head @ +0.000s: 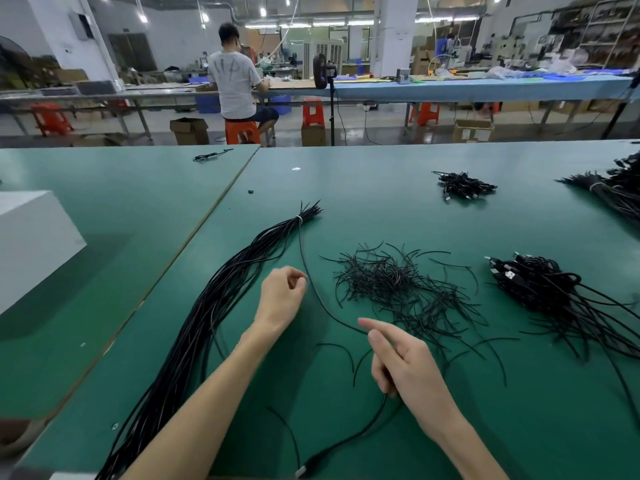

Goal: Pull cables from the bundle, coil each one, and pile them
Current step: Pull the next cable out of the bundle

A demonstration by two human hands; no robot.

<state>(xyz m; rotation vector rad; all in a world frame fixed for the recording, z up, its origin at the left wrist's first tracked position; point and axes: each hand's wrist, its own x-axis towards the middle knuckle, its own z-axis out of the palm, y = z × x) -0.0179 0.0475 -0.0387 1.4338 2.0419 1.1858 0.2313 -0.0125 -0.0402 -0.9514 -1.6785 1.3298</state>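
Gripping one cable (300,242) in the right hand (405,362), forefinger out, middle stretch hidden in the fist. Curling the left hand (282,296) beside it; cannot tell whether pinching.

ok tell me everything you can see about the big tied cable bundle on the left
The bundle is many thin black cables with a rubbery-looking sheath, bound by a pale tie near its far end, where loose tips fan out. It lies flat on the green table, running from the tie to the near left edge. One single cable leaves it at the tie and runs to the right hand, which grips it.
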